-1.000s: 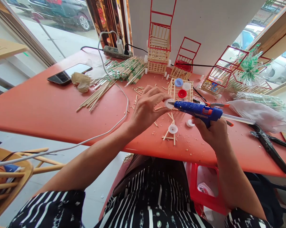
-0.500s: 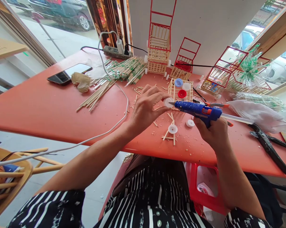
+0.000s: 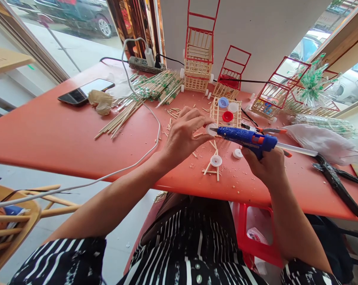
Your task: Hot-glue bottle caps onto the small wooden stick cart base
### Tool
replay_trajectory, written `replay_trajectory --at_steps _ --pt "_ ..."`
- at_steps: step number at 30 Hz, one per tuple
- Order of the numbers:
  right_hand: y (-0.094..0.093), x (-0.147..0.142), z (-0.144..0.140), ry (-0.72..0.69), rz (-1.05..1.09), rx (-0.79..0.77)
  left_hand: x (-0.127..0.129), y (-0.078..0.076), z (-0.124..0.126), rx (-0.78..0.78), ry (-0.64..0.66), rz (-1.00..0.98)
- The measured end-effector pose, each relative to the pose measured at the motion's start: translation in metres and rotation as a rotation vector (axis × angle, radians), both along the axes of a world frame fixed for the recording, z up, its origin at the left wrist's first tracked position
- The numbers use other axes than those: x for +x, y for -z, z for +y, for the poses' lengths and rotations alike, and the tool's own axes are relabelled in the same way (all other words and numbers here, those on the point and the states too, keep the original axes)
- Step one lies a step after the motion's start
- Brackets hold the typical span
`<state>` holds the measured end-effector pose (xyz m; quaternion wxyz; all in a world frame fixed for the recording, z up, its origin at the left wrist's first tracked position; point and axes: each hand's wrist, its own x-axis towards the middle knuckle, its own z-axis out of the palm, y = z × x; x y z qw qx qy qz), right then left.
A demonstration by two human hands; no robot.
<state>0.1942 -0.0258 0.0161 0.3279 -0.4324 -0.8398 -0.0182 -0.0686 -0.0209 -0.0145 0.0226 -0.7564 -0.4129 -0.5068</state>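
Note:
My left hand (image 3: 183, 134) pinches a small white bottle cap (image 3: 210, 129) above the red table (image 3: 48, 134). My right hand (image 3: 265, 164) grips a blue hot glue gun (image 3: 247, 138), with its nozzle touching the cap. Below the cap lie two more white caps (image 3: 216, 160), one resting on crossed wooden sticks (image 3: 211, 168). Just behind stands a small stick basket (image 3: 217, 114) holding blue, white and red caps.
Bundles of wooden sticks (image 3: 149, 93), a phone (image 3: 85, 91), a power strip (image 3: 143, 65) with a white cable, several red-framed stick carts (image 3: 198, 59), a white bag (image 3: 321, 144), black cutters (image 3: 336, 184) and stick scraps cover the table. A wooden chair (image 3: 9, 221) stands at left.
The glue gun and both hands have shifted very slightly; the nozzle stays at the cap held in my left hand.

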Motion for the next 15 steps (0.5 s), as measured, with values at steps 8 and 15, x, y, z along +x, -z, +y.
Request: replay_trajectory --at_steps 8,15 --pt "0.0021 0.0014 0.0000 0.011 0.041 0.018 -0.0002 0.0015 0.0010 0.047 0.020 -0.028" --pt "0.0028 0.0046 -0.0003 -0.040 0.049 -0.031 -0.0007 -0.0001 0.0013 0.035 0.007 -0.016"
